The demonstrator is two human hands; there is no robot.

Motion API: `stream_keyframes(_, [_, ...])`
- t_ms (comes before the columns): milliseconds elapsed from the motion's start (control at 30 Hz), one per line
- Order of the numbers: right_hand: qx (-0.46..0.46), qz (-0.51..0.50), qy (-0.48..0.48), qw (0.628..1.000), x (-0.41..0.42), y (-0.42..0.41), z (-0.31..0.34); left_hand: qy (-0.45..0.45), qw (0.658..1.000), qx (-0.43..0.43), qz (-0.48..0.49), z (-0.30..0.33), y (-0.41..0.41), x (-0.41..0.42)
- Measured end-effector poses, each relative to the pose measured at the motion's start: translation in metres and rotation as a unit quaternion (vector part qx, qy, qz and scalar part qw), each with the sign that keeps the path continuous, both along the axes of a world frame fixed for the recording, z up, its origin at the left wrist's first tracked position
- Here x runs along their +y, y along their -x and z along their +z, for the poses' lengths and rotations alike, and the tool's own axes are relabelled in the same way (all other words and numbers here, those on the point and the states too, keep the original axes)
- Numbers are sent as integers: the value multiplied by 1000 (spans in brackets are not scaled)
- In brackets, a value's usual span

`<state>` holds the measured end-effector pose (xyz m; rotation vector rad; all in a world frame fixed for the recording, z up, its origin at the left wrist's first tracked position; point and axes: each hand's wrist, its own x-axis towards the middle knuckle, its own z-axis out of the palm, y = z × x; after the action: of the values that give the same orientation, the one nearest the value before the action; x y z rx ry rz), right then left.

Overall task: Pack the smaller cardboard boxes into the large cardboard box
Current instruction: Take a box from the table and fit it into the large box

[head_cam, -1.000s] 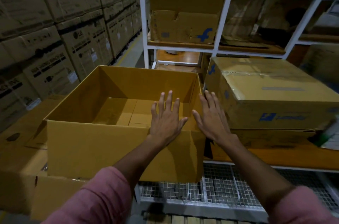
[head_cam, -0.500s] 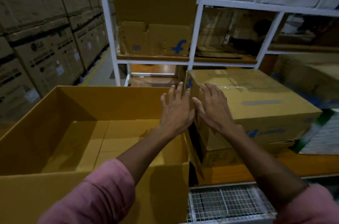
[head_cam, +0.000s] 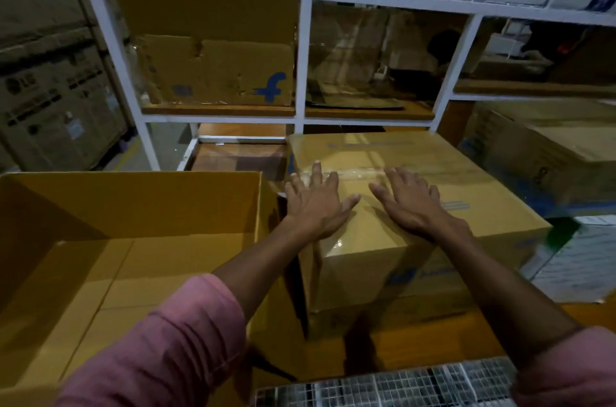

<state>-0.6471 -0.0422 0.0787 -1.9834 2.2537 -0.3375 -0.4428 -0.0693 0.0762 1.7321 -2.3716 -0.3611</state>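
Both hands now flat on top of sealed box (head_cam: 416, 206); half a second ago at its near left corner, a second ago over the rim of large open box (head_cam: 140, 206).
Left hand (head_cam: 315, 203): fingers straight and spread, palm down near the top's left edge, gripping nothing.
Right hand (head_cam: 411, 203): fingers straight and spread, palm down further right on the same top, gripping nothing.
Pink sleeves (head_cam: 173, 340) pushed up both forearms.
Sealed box: taped along the top seam, blue printing on the side too blurred to read; set on wooden shelf (head_cam: 433, 350), just right of the large open box.
Large open box: flaps up, only its bare cardboard floor visible inside.
White rack (head_cam: 300, 53): worn carton (head_cam: 216, 73) with a blue "f" mark on the upper shelf.
Stacked cartons (head_cam: 50, 89) at left: "LG" logo legible, other print unreadable.
Wire mesh (head_cam: 383, 386) at lower edge.
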Motion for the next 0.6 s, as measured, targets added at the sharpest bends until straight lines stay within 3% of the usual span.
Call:
stream_keyframes(267, [34,-16,-75,996,-58,119,-3,-51,988,-55,134,0,50,-60])
stream_keyframes(600, [5,-36,-82,996,-121,186,-2,-36,980,-82,180,1,63,-103])
